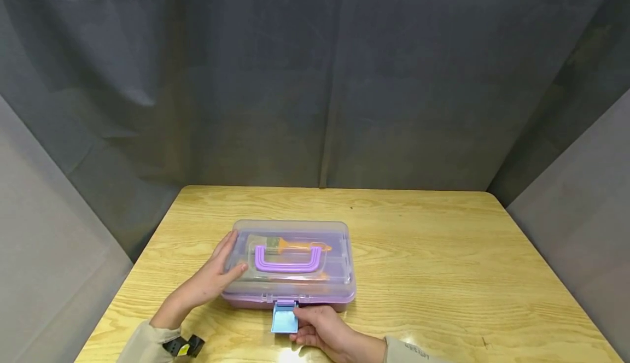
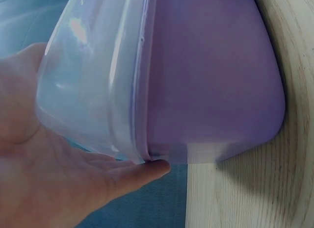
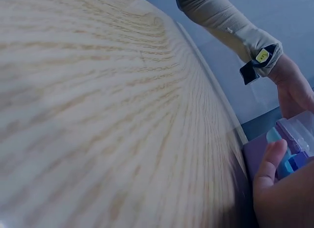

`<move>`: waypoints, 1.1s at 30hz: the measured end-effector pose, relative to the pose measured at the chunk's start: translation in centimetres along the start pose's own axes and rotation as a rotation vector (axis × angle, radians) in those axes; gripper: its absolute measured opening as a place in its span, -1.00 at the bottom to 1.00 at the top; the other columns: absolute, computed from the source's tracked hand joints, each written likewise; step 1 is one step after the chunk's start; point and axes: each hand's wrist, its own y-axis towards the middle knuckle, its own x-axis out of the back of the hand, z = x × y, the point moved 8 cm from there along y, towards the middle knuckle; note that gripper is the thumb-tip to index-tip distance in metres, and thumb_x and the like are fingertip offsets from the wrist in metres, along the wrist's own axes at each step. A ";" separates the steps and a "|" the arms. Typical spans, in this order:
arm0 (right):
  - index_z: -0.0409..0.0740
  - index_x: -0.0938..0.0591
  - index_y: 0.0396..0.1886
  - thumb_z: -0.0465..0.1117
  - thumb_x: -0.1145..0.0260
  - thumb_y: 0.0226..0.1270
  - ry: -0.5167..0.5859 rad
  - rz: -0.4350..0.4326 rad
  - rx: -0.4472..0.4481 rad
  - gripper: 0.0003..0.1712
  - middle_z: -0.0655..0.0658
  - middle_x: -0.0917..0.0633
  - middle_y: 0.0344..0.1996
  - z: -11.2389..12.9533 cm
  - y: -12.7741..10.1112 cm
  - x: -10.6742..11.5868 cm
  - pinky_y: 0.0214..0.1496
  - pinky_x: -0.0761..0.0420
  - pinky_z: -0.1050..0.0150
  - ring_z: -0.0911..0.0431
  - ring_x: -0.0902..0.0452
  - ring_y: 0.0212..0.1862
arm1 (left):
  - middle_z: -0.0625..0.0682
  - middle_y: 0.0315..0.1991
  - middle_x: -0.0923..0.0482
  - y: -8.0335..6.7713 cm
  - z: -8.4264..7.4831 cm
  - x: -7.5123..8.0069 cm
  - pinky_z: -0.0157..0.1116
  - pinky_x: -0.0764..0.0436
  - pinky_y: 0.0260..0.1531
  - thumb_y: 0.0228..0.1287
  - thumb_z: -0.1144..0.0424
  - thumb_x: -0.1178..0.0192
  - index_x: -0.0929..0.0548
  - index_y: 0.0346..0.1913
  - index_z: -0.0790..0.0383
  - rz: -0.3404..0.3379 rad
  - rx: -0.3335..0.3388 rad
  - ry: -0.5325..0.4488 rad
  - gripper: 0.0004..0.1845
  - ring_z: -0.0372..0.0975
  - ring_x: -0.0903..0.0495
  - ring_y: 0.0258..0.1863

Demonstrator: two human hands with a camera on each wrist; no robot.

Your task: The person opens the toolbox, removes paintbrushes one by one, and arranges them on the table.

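A purple storage box with a clear lid sits on the table, its lid down. On top, the purple carry handle lies flat. Through the lid shows a paintbrush with an orange handle. My left hand rests against the box's left side, thumb over the lid's top and fingers stretched along its side; the left wrist view has these fingers at the lid's rim. At the front, a light blue latch sticks outward, and my right hand pinches its right edge between thumb and fingers.
The wood-grain table extends right of the box and behind it. A dark curtain hangs past the far edge, with grey panels at both sides. A black strap circles the left sleeve.
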 end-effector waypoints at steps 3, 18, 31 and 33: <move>-0.39 -0.58 -0.24 -0.16 -0.18 0.35 -0.007 0.012 -0.002 -0.69 -0.06 -0.64 -0.58 0.0 -0.2 0.0 -0.40 -0.61 0.45 0.19 -0.64 -0.47 | 0.35 0.46 0.36 0.0 -0.1 0.0 0.26 0.05 0.23 0.40 0.02 -0.05 0.24 0.49 0.33 -0.002 -0.005 0.006 -0.12 0.28 0.22 0.39; -0.54 -0.44 0.14 -0.20 -0.17 0.39 -0.628 0.129 0.243 -0.49 -0.25 -0.68 -0.24 4.7 -3.8 1.3 -0.30 -0.66 0.21 0.08 -0.62 -0.28 | 0.37 0.45 0.34 -0.1 -0.5 0.1 0.26 0.05 0.24 0.40 0.04 -0.06 0.22 0.48 0.36 -0.002 -0.007 -0.011 -0.13 0.28 0.22 0.38; 0.02 -0.62 -0.45 -0.24 -0.42 0.14 -1.124 -0.395 0.757 -0.88 0.21 -0.61 -0.50 13.0 -7.6 5.8 -0.42 -0.58 0.37 0.30 -0.52 -0.43 | 0.38 0.45 0.37 -0.2 1.1 0.2 0.16 0.15 0.30 0.31 -0.01 -0.16 0.34 0.46 0.38 -0.051 0.119 -0.123 0.04 0.25 0.26 0.40; -0.01 -0.60 -0.32 -0.20 -0.45 0.11 -1.100 -0.435 0.720 -0.82 0.14 -0.62 -0.38 13.0 -7.3 6.8 -0.33 -0.60 0.30 0.20 -0.55 -0.31 | 0.42 0.44 0.35 -0.2 1.5 0.1 0.16 0.14 0.30 0.30 -0.01 -0.17 0.31 0.45 0.43 -0.051 0.130 -0.126 0.04 0.26 0.24 0.39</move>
